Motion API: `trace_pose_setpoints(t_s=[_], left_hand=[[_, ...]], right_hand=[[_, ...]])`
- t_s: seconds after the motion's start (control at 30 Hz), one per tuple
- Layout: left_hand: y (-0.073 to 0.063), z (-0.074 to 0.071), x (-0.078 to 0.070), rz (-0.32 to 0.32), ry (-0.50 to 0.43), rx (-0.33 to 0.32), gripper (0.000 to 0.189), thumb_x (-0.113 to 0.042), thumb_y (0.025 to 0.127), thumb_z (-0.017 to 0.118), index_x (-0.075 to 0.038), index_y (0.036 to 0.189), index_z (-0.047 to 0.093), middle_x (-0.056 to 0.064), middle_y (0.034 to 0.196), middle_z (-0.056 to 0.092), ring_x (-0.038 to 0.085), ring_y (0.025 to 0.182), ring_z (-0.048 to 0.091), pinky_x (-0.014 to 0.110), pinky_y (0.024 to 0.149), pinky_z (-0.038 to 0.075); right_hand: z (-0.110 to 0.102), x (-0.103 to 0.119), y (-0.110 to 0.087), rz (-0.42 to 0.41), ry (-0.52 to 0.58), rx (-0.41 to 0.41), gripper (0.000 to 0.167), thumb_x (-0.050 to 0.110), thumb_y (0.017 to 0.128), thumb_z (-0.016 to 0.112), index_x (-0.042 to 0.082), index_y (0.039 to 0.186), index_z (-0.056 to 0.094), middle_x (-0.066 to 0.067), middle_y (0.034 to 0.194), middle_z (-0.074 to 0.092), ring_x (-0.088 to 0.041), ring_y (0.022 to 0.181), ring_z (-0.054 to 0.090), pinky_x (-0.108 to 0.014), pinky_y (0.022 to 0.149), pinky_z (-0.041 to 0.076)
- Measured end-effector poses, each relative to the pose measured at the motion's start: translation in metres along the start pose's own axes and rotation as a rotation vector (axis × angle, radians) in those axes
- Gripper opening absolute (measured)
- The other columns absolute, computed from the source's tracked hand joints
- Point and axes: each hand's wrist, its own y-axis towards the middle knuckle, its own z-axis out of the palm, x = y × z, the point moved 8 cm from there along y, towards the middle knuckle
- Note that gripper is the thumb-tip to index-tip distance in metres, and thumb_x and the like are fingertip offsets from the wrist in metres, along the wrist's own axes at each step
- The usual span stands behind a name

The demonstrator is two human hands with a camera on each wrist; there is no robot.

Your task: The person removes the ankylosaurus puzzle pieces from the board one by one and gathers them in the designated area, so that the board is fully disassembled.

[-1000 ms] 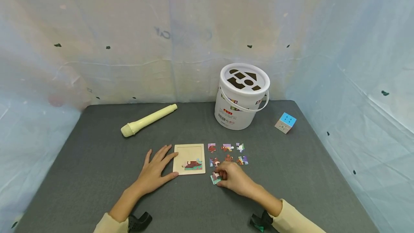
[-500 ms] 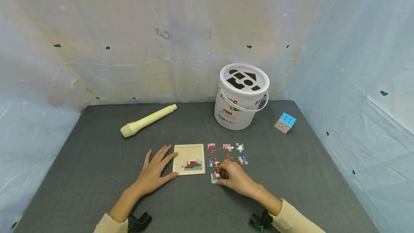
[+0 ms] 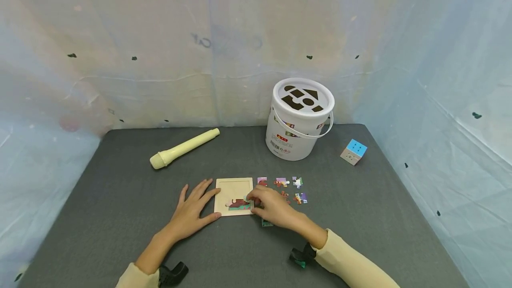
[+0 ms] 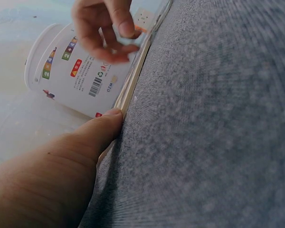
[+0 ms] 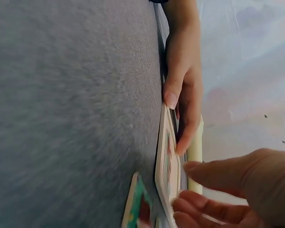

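A square wooden puzzle tray (image 3: pixel 230 189) lies mid-table, with joined pieces showing a brown animal on green (image 3: pixel 238 204) in its lower right. My left hand (image 3: pixel 194 211) spreads its fingers, the thumb and index finger resting on the tray's left edge. Over the right edge is my right hand (image 3: pixel 273 206), its fingers bent and thumb apart; nothing shows between them in the wrist views. A green-edged puzzle piece (image 3: pixel 267 223) lies loose just below that hand, which partly hides it; in the right wrist view this piece (image 5: pixel 133 209) sits beside the tray.
Several loose puzzle pieces (image 3: pixel 282 182) lie right of the tray, some partly covered by the right hand. Behind stand a white lidded bucket (image 3: pixel 294 139) and, to its right, a puzzle cube (image 3: pixel 354 152). A pale yellow toy microphone (image 3: pixel 184 148) lies back left.
My right hand straightened the green-edged puzzle piece on the table, let go of it and moved left and slightly up to the tray's right edge. My left hand has stayed still.
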Motion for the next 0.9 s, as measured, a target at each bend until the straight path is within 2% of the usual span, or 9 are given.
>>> trace_pose_setpoints(t_s=[0.13,0.3,0.63,0.9], left_hand=[[0.000,-0.001,0.000,-0.004,0.011,0.003,0.070,-0.056,0.089,0.069,-0.019,0.146,0.053,0.015,0.158,0.034,0.038,0.146,0.028,0.071,0.110,0.004],[-0.001,0.002,0.001,0.001,0.006,0.005,0.070,-0.056,0.089,0.069,-0.020,0.147,0.052,0.014,0.159,0.033,0.036,0.146,0.027,0.071,0.111,0.003],[-0.001,0.003,0.004,-0.007,-0.006,0.001,0.069,-0.056,0.089,0.068,-0.021,0.147,0.052,0.014,0.159,0.033,0.036,0.146,0.027,0.071,0.111,0.003],[-0.001,0.002,0.003,0.007,-0.006,-0.011,0.070,-0.056,0.088,0.069,-0.020,0.146,0.053,0.015,0.158,0.035,0.038,0.145,0.029,0.072,0.110,0.004]], right_hand=[[0.008,0.012,0.017,-0.065,-0.047,0.030,0.024,0.003,0.086,0.078,0.003,0.109,0.070,-0.008,0.105,0.065,-0.022,0.091,0.061,-0.026,0.078,0.051],[0.019,0.020,0.028,-0.127,-0.077,0.050,0.023,0.004,0.087,0.076,0.005,0.109,0.070,-0.004,0.108,0.066,-0.019,0.102,0.060,-0.028,0.088,0.050],[0.031,0.026,0.038,-0.144,-0.187,0.072,0.026,0.004,0.085,0.079,0.008,0.110,0.072,-0.006,0.115,0.058,-0.017,0.095,0.053,-0.024,0.079,0.048],[0.036,0.027,0.039,-0.146,-0.181,0.108,0.024,-0.001,0.085,0.077,0.007,0.107,0.072,-0.004,0.102,0.058,-0.013,0.085,0.051,-0.020,0.073,0.045]])
